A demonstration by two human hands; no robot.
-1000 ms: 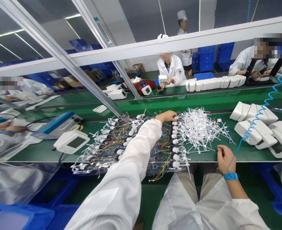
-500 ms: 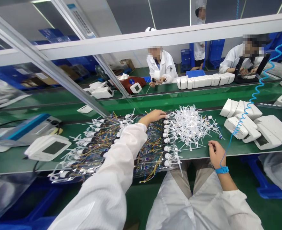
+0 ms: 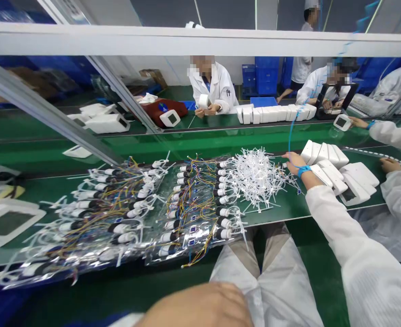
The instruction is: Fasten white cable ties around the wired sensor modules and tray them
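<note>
My right hand point(image 3: 294, 163), with a blue band at its wrist, reaches to the right edge of a heap of white cable ties point(image 3: 254, 175). Its fingers look stretched out and apart, close to a small white wired part point(image 3: 284, 165). Low in the view and near the camera, my left hand point(image 3: 200, 306) is blurred; only its back shows and its fingers are hidden. Rows of black-and-white cylindrical parts point(image 3: 225, 234) with yellow wires and looped ties lie on clear plastic bags point(image 3: 152, 243) left of the heap.
White device housings point(image 3: 357, 181) stand stacked right of my right hand. A person's hand point(image 3: 358, 122) at the right holds a small white device point(image 3: 342, 122). A coiled blue cord point(image 3: 292, 131) hangs ahead. Across the green bench point(image 3: 271, 215), people work beyond a metal frame point(image 3: 186, 42).
My left hand has left the wired parts and come back toward the camera. My right hand has moved from the bench edge forward to the heap's right side. The view has shifted.
</note>
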